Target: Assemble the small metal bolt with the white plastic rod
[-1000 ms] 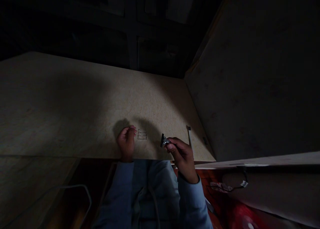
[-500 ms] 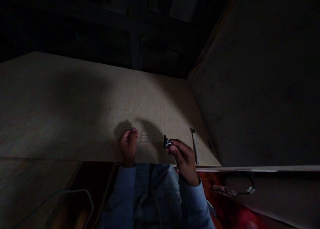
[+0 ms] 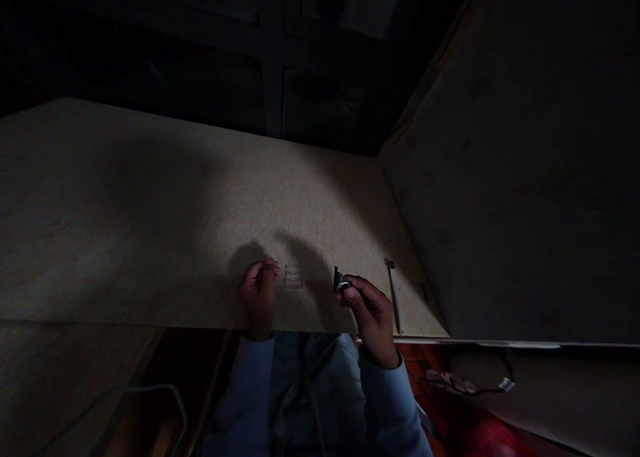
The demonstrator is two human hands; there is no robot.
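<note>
My right hand (image 3: 373, 317) is closed, thumb against fingers, round a small razor (image 3: 339, 281). Its black bar-shaped head points left and a silvery neck shows beside my fingertips. The handle is hidden in my grip. My left hand (image 3: 259, 294) is raised to the left, thumb pressed on curled fingers; whatever they may hold is too small and dark to make out. Between the two hands, a small rectangular patch of reddish-brown lines (image 3: 293, 277) shows on the pale tabletop (image 3: 270, 197). To the right of my right hand lies a toothbrush (image 3: 396, 300) with a dark head and a pale handle.
A dark panel (image 3: 520, 177) borders the tabletop on the right, and a dark framed front (image 3: 273, 97) stands behind it. A cable (image 3: 150, 388) bends at lower left. Below right are a black cord (image 3: 480, 392) and a red cloth-like thing (image 3: 493, 437). The light is dim.
The view has shifted slightly, so most things sit a little farther right. Both hands keep nearly the same pose, and the razor stays in my right hand.
</note>
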